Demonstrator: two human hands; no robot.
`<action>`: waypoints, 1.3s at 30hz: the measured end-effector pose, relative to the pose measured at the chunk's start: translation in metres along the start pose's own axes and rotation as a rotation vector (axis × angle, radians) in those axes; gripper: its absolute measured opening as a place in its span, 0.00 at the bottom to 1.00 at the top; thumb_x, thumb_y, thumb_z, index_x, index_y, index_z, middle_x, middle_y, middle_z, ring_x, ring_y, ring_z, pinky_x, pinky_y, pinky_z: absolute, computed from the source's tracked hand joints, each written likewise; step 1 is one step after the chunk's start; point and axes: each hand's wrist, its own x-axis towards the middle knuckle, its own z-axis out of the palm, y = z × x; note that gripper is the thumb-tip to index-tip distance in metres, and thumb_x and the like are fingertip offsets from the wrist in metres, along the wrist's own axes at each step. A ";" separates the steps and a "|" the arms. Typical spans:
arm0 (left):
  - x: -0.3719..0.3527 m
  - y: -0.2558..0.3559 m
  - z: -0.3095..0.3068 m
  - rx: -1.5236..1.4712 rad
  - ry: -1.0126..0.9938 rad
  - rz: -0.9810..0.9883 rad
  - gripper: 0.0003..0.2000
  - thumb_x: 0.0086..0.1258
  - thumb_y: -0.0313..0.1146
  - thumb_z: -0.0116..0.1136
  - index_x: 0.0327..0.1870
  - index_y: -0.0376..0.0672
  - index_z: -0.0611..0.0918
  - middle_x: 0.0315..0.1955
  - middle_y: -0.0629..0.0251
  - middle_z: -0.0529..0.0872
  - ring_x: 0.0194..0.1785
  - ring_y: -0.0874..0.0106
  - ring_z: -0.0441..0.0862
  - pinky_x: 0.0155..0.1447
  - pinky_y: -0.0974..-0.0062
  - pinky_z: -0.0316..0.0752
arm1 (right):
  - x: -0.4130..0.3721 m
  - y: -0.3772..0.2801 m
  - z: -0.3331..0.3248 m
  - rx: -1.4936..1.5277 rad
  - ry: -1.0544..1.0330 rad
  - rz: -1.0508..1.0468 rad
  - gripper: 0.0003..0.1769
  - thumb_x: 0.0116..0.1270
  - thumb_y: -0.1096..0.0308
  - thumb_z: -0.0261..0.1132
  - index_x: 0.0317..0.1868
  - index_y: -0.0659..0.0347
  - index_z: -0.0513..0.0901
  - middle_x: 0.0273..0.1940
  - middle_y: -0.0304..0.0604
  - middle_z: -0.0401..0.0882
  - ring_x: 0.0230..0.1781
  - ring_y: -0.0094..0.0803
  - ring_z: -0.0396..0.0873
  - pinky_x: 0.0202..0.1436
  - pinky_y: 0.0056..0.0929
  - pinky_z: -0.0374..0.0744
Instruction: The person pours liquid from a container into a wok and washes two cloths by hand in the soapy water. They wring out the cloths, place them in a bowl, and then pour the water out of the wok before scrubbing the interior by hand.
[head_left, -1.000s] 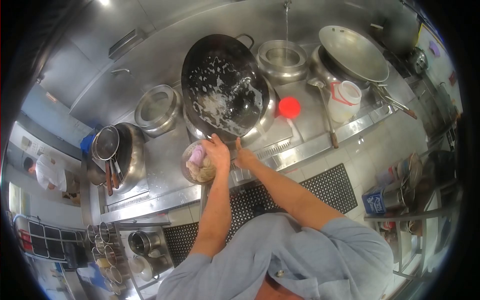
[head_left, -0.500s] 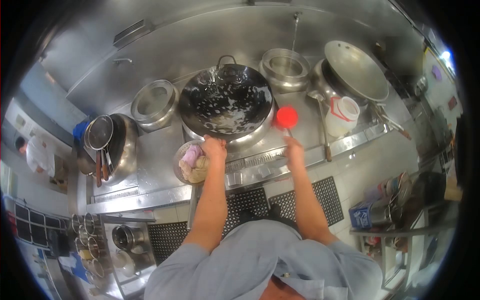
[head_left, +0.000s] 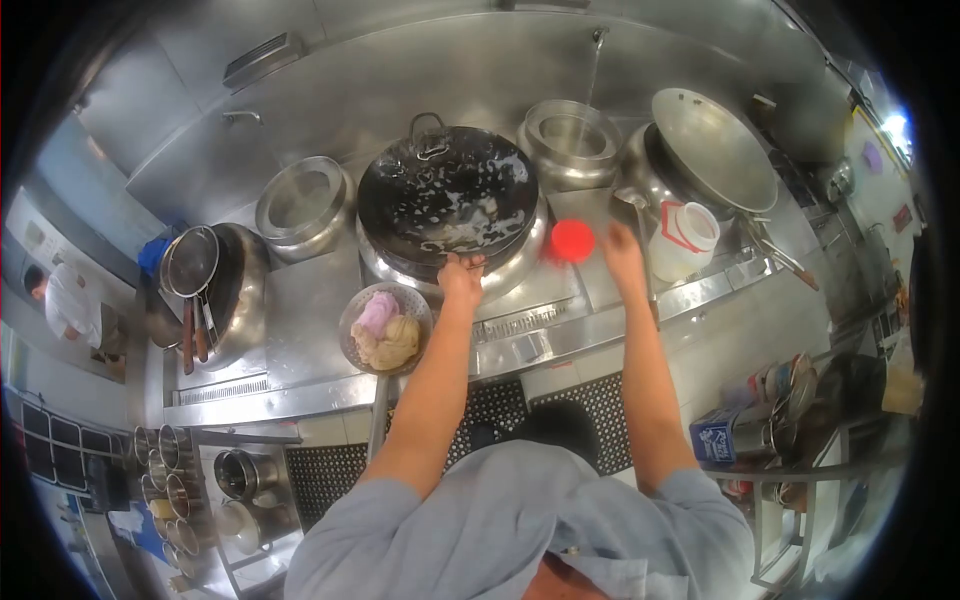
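A black wok (head_left: 450, 190) sits on the round burner in front of me, wet inside, with shiny whitish patches of liquid. My left hand (head_left: 463, 275) is closed on the wok's near edge, where its grip hides whether a loop handle is there. Right of the wok rests a red plastic dipper (head_left: 573, 240). My right hand (head_left: 622, 252) is between that dipper and a long-handled wok ladle (head_left: 637, 203), fingers somewhat blurred and loosely apart. Below the wok's left side, a perforated strainer (head_left: 352, 312) holds a pink cloth (head_left: 378, 313) and a tan cloth (head_left: 390, 345).
A white tub (head_left: 685, 240) stands right of the ladle. Behind it leans a large pale wok (head_left: 715, 150). Water runs from a tap (head_left: 597, 40) into a round pot (head_left: 570, 135). Sieves (head_left: 192, 260) lie on another wok at left. Another person (head_left: 72, 305) is far left.
My right hand has left the red dipper's handle and moved right, towards the ladle. The wok has turned slightly, its far handle shifting left, while my left hand has moved right with its near edge.
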 end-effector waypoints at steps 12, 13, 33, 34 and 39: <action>-0.010 0.005 -0.007 0.185 0.035 0.008 0.07 0.69 0.28 0.41 0.31 0.40 0.71 0.28 0.62 0.76 0.41 0.62 0.78 0.59 0.53 0.71 | 0.021 0.231 -0.038 -0.463 -0.177 0.424 0.30 0.61 0.65 0.60 0.60 0.71 0.63 0.44 0.74 0.76 0.46 0.62 0.77 0.50 0.54 0.75; -0.010 0.009 -0.009 0.211 0.063 -0.014 0.06 0.68 0.27 0.41 0.30 0.39 0.71 0.29 0.61 0.76 0.41 0.62 0.78 0.59 0.53 0.72 | 0.017 0.233 -0.032 -0.361 -0.149 0.328 0.26 0.63 0.66 0.58 0.58 0.70 0.65 0.44 0.74 0.75 0.47 0.64 0.76 0.49 0.53 0.75; -0.048 0.036 -0.034 0.495 0.030 -0.140 0.20 0.70 0.47 0.53 0.51 0.40 0.73 0.40 0.55 0.81 0.37 0.64 0.82 0.42 0.66 0.79 | 0.306 0.100 0.052 1.599 -0.473 0.760 0.19 0.67 0.77 0.53 0.55 0.81 0.62 0.26 0.40 0.72 0.19 0.22 0.69 0.25 0.19 0.73; -0.050 0.051 -0.061 0.754 0.076 -0.050 0.21 0.68 0.48 0.56 0.53 0.41 0.73 0.44 0.53 0.80 0.41 0.61 0.81 0.46 0.64 0.77 | 0.302 0.097 0.054 1.679 -0.586 0.801 0.21 0.68 0.77 0.52 0.57 0.81 0.60 0.27 0.40 0.71 0.19 0.22 0.69 0.24 0.19 0.73; -0.063 0.112 -0.117 2.146 0.391 0.624 0.33 0.55 0.53 0.66 0.62 0.53 0.72 0.64 0.45 0.66 0.68 0.47 0.63 0.65 0.48 0.63 | 0.247 0.019 0.023 1.836 -0.805 0.930 0.21 0.72 0.75 0.48 0.60 0.81 0.58 0.27 0.40 0.67 0.19 0.24 0.67 0.19 0.21 0.70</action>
